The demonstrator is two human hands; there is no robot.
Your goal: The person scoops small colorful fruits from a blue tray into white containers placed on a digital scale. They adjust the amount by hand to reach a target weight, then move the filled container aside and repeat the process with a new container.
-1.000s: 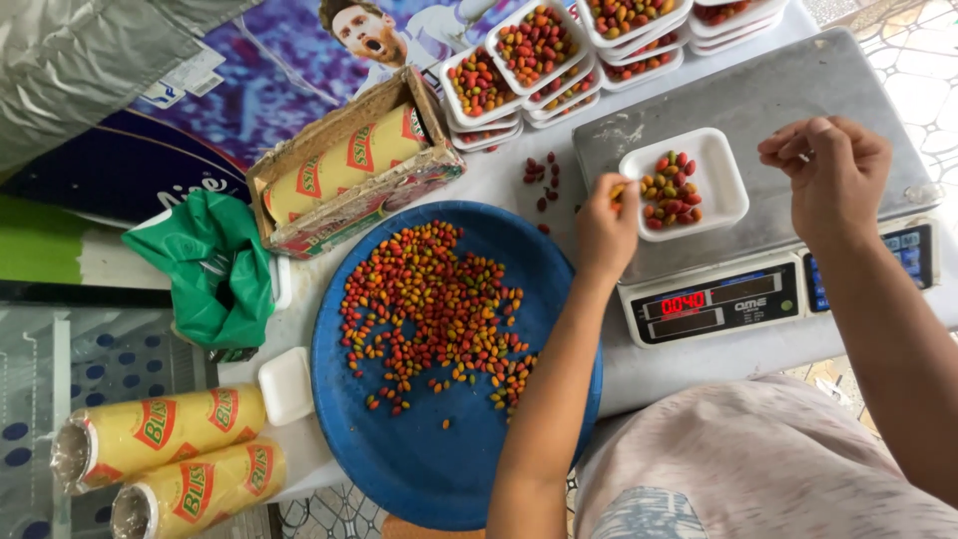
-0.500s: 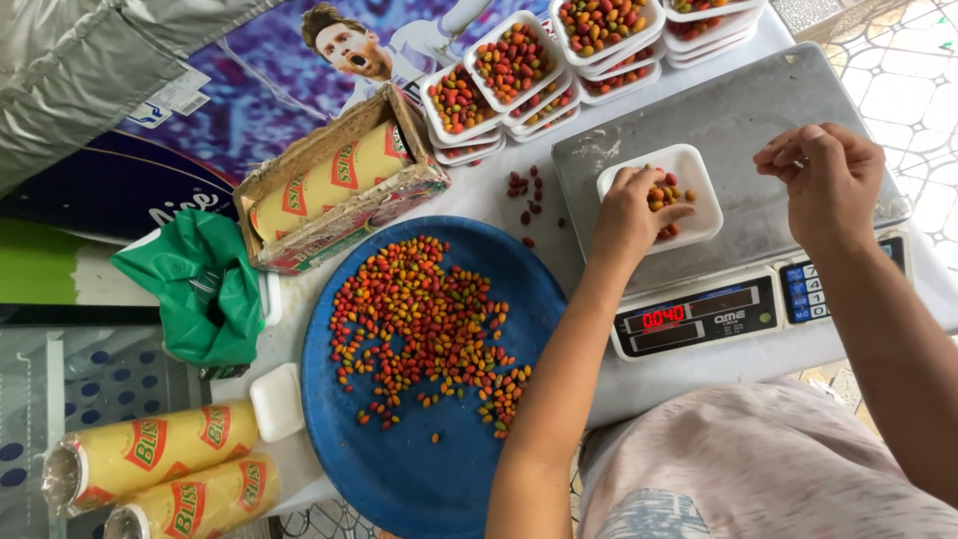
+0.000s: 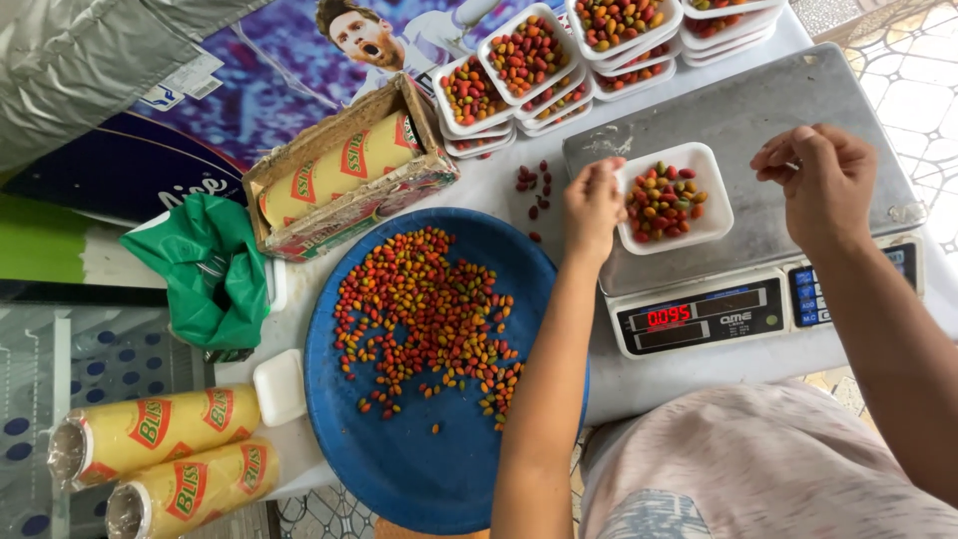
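Our left hand (image 3: 594,205) hovers at the near-left edge of a small white foam tray (image 3: 675,198), fingers pinched together, apparently on a few small peppers, though we cannot see what is in them. Our right hand (image 3: 818,180) is held well apart to the right over the steel pan of a digital scale (image 3: 743,200), fingertips pinched; whether it holds anything we cannot tell. The tray sits on the pan between both hands, partly filled with red, yellow and green peppers. Beyond the hands, stacked filled trays (image 3: 559,60) look done. Below the left hand, a blue round platter (image 3: 419,469) carries a good heap of loose peppers (image 3: 424,319), so much sorting appears left. Left of that platter: a cardboard box with wrap rolls (image 3: 344,170), green bags (image 3: 205,265). White desk (image 3: 489,185), tiled floor.
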